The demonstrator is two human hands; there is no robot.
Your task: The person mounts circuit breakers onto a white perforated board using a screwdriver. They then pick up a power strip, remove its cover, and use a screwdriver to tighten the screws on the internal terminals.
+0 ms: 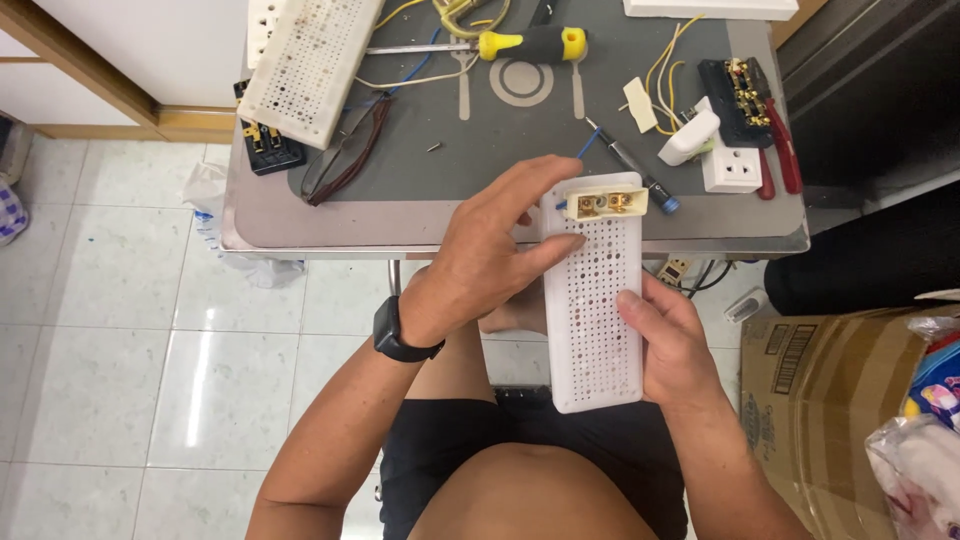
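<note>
Left hand (pixel 490 250) fingers spread over a white perforated board (pixel 592 320) by the desk (pixel 400 215) front edge. Right hand (pixel 672 345) fingers clamped on its side. Cream socket block (pixel 605 204) atop the board.

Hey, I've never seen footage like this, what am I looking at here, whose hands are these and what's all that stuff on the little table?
This is one picture from a camera worn on a person's head, looking down at their own two bare hands and lap. There is no machine.

The right hand holds a long white perforated board by its side. The left hand, with a black watch on its wrist, presses on the board's top end, beside a small cream block with brass contacts sitting there.

Beyond is a small table with a grey mat. On it lie a second white perforated board, a yellow-and-black screwdriver, loose yellow wires, a white wall socket, red-handled pliers and black terminal blocks.

A cardboard box stands on the tiled floor at the right.
</note>
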